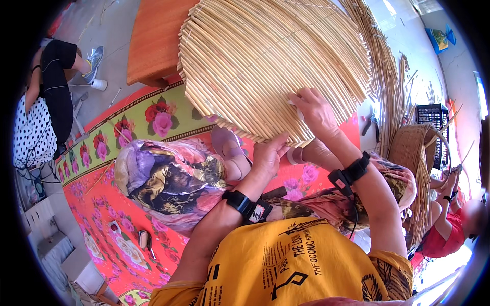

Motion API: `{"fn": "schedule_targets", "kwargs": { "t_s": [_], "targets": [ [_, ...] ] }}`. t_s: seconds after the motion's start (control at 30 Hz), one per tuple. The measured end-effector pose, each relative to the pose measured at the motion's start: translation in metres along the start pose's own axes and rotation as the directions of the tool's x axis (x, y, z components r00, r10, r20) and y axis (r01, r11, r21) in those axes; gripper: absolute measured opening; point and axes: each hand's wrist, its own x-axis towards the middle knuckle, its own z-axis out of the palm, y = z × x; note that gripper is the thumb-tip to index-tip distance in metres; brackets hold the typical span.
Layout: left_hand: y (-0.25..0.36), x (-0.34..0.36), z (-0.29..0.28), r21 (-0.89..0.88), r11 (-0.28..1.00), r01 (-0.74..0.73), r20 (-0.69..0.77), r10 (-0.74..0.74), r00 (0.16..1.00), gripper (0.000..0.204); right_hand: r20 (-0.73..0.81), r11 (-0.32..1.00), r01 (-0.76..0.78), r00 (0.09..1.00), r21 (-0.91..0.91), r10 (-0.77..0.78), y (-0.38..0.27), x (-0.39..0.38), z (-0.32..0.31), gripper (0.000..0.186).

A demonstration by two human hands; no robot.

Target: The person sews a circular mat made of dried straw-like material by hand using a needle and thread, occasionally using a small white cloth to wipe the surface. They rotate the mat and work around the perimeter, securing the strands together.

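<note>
A large rounded mat of pale straw reeds (pixel 270 56), with thin strands across it and a stepped edge, fills the upper middle of the head view. My left hand (pixel 269 155) grips its lower edge, fingers wrapped round the rim. On the mat's lower right, my right hand (pixel 315 112) has its fingers curled over a small whitish thing, too hidden to name. My knees, covered in flowered cloth (pixel 163 188), lie below the mat.
An orange wooden table (pixel 145 56) adjoins the mat. Loose reeds (pixel 388 61), pliers (pixel 370 126), a woven piece (pixel 406 148) and a black crate (pixel 429 118) lie right. Co-workers sit left (pixel 38 122) and right (pixel 449 229). A flowered red sheet (pixel 97 219) covers the floor.
</note>
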Motion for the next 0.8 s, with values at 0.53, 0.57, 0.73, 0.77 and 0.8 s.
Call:
{"fn": "schedule_targets", "kwargs": {
  "t_s": [0.53,0.57,0.73,0.77,0.8],
  "targets": [
    [-0.002,-0.001,0.001,-0.001,1.0,0.0,-0.003,0.0,1.0,0.038,0.038,1.0,0.0,0.999,-0.02,0.0,-0.002,0.003,-0.003,0.028],
    [-0.002,0.0,0.001,-0.006,1.0,-0.005,0.007,0.005,1.0,0.039,0.052,1.0,-0.006,0.999,-0.026,0.008,-0.002,0.005,-0.004,0.027],
    [-0.003,0.003,-0.002,0.018,1.0,0.002,-0.001,-0.002,1.0,0.038,0.021,1.0,0.015,1.0,-0.022,-0.015,0.0,-0.005,-0.004,0.027],
    [-0.003,0.002,-0.001,0.017,1.0,-0.005,-0.002,0.005,1.0,0.038,0.022,1.0,0.01,1.0,-0.019,-0.009,0.0,-0.005,-0.004,0.027],
    [-0.003,0.001,-0.001,0.009,1.0,-0.007,0.003,0.007,1.0,0.038,0.032,1.0,0.009,0.999,-0.021,-0.008,0.0,-0.004,-0.004,0.027]
  ]
}}
